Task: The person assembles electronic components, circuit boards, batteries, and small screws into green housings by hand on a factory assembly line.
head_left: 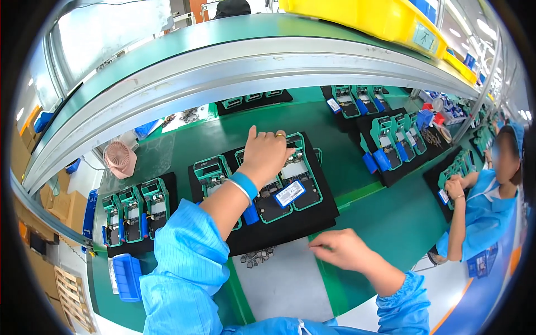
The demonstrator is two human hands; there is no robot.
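Note:
My left hand (pixel 267 154) reaches over green-framed electronic units on a black mat (pixel 268 237) in front of me. Its fingers are curled at the upper part of a unit with a white-and-blue battery pack (pixel 290 193); what they grip, if anything, is hidden. Lower right, above the grey sheet (pixel 285 285), my right hand (pixel 343 249) has thumb and fingers drawn together. Anything between those fingertips is too small to make out. Several small dark square pieces (pixel 257 257) lie loose on the sheet, left of my right hand.
A metal-edged shelf (pixel 268 61) spans the bench, bearing a yellow bin (pixel 363 22). More units sit on black mats left (pixel 161 237) and right (pixel 399 174). A pink fan (pixel 119 158) and blue tray (pixel 128 278) stand left. A co-worker (pixel 484 204) works at the right.

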